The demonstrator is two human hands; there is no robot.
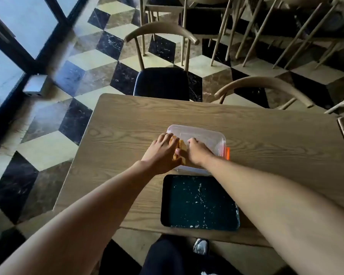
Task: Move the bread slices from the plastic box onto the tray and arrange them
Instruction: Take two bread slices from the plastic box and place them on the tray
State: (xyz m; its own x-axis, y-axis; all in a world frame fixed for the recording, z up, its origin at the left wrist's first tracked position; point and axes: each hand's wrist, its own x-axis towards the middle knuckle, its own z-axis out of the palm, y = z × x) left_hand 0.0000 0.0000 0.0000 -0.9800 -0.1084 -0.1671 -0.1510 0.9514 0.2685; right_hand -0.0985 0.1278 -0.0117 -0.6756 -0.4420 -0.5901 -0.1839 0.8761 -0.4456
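clear plastic box (205, 135) is sitting on the wooden table (127, 124), just beyond the dark tray (199, 203). both hands are reaching into its left end, left hand (163, 153) and right hand (198, 150) pressing a bunch of bread slices (180, 148) between them.

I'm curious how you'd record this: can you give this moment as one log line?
stage: pickup | left hand and right hand: on bread slices in plastic box | tray: no bread
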